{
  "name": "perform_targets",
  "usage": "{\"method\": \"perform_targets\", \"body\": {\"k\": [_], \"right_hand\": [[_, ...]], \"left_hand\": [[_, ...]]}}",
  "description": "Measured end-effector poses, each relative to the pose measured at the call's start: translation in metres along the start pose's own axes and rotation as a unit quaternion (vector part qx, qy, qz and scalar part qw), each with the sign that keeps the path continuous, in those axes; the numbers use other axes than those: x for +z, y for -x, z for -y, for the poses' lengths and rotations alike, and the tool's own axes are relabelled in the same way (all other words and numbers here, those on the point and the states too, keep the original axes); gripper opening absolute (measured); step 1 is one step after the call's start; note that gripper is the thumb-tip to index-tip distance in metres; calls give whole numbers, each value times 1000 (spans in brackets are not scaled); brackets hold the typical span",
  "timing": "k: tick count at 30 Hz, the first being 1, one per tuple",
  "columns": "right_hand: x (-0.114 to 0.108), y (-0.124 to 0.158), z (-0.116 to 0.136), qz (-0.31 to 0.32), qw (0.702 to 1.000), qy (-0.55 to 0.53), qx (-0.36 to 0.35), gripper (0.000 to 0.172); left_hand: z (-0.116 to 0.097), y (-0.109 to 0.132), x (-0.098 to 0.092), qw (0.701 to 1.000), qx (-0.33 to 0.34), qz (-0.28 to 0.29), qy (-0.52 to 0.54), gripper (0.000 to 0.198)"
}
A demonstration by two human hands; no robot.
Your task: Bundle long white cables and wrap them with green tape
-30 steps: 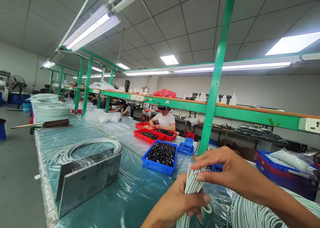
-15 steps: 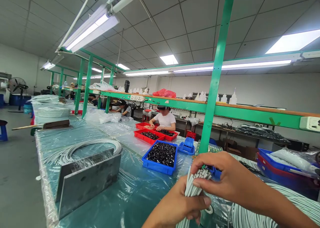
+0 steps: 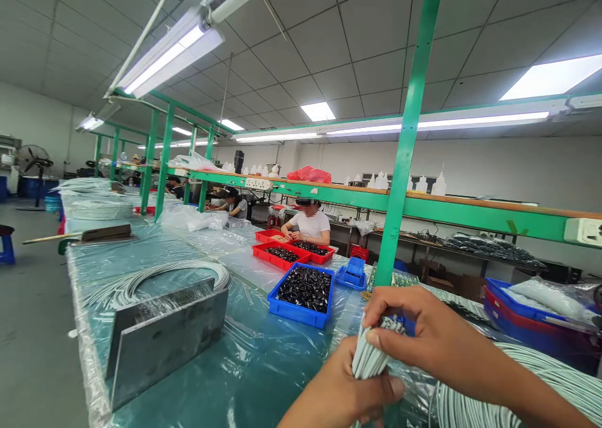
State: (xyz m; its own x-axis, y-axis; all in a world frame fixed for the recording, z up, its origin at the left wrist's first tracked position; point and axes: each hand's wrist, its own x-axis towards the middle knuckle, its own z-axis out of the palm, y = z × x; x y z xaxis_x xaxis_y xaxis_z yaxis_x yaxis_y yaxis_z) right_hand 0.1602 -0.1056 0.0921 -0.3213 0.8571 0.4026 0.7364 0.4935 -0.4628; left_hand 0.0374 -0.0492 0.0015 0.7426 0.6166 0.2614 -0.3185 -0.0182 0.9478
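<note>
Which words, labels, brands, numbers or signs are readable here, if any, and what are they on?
No readable words, brands or numbers.
Green shelf beam, right: yellow V-like mark, possibly just tape.
Same beam, centre: pale patch, too small to read.
Held white cables: no legible print.

Sets of fingers, wearer's own: two, left fingers (image 3: 379, 390) and right fingers (image 3: 392, 342). Pale cable bundle (image 3: 369, 356) in them: one; strands (image 3: 365, 366) too crowded to count. Upright metal plates (image 3: 169, 346) on the desk (image 3: 263, 368): two. Cable loop (image 3: 176, 267) behind the plates: one. White-shirted person (image 3: 313, 225): one. Red trays (image 3: 270, 258) near this person: three. Large blue tray (image 3: 297, 318) of black parts (image 3: 305, 288): one; parts beyond counting. Red bag (image 3: 309, 175) on the shelf (image 3: 357, 196): one. Pedestal fan (image 3: 36, 158): one.
</note>
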Motion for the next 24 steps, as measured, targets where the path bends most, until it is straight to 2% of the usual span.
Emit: {"method": "perform_targets", "body": {"k": [5,11,13,16,20,24], "right_hand": [[9,-3,-3,-62,993,-104,8,8],[19,1,-9,-143,978,-147,-29,10],[23,2,-11,-169,971,-163,-41,8],[28,3,-15,-190,960,-204,-37,9],[30,3,-18,-183,956,-230,-12,15],[23,3,-17,-149,975,-160,-28,26]], "left_hand": [[2,2,4,999,9,-30,-3,38],[7,4,16,986,74,-150,13,59],[9,5,19,983,82,-165,24,62],[9,5,19,984,85,-156,23,60],[8,4,13,990,79,-119,8,53],[9,2,7,995,70,-68,6,50]]}}
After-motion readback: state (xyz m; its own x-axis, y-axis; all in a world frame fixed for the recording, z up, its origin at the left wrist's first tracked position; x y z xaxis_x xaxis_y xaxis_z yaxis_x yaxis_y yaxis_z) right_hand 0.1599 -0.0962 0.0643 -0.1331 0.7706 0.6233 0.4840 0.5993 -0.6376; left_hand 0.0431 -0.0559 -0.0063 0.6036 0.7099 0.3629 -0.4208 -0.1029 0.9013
